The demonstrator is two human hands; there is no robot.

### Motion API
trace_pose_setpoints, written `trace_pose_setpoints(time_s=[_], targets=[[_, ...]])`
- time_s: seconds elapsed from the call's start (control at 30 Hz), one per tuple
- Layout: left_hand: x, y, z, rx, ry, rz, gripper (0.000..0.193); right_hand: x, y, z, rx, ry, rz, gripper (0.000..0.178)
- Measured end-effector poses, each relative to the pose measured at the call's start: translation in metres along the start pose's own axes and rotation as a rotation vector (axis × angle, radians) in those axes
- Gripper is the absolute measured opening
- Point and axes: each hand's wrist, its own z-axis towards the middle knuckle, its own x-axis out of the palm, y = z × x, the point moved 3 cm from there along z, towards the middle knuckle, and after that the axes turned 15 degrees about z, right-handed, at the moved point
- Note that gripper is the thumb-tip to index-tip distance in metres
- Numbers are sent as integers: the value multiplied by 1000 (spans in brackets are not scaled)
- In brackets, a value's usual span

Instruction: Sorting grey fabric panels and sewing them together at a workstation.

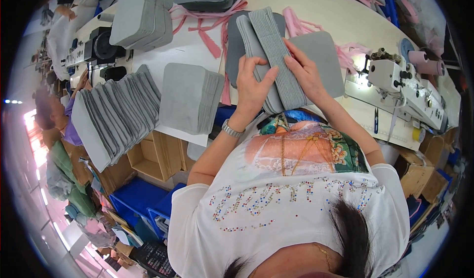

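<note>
The step in hand looks like handling and evening up a stack of pads. A thick bundle of grey pads (277,56) stands edge-up, slanting across the table (365,21) in front of the person, with a thinner bundle (250,41) just beside it on the left. Both are over a dark grey pad (231,48), and a lighter flat pad (323,56) lies to the right.

The left hand (251,86) is half curled over the bundles, thumb and forefinger bent toward each other with a gap between their tips. The right hand (307,75) lies along the right side of the thick bundle, its fingers fairly straight and close together. The undersides of both hands are hidden, so I cannot tell whether either is truly pinching any pads.

The next move seems to call for steady, even pressure from both sides, since loose layers could slip or fan out. More grey pads lean in a long row (118,112) at left, beside a squat stack (190,98); a sewing machine (390,75) stands at right.
</note>
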Motion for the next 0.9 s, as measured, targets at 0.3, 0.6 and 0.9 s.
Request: trace_pose_setpoints(time_s=[0.3, 0.6, 0.9], targets=[[1, 5, -1, -3, 1, -69, 23, 0, -2, 0, 7, -4, 14, 46], [-2, 5, -3, -24, 44, -46, 24, 0, -1, 1, -6, 4, -13, 46], [-2, -4, -1, -36, 13, 37, 28, 0, -1, 0, -19, 0, -31, 46]])
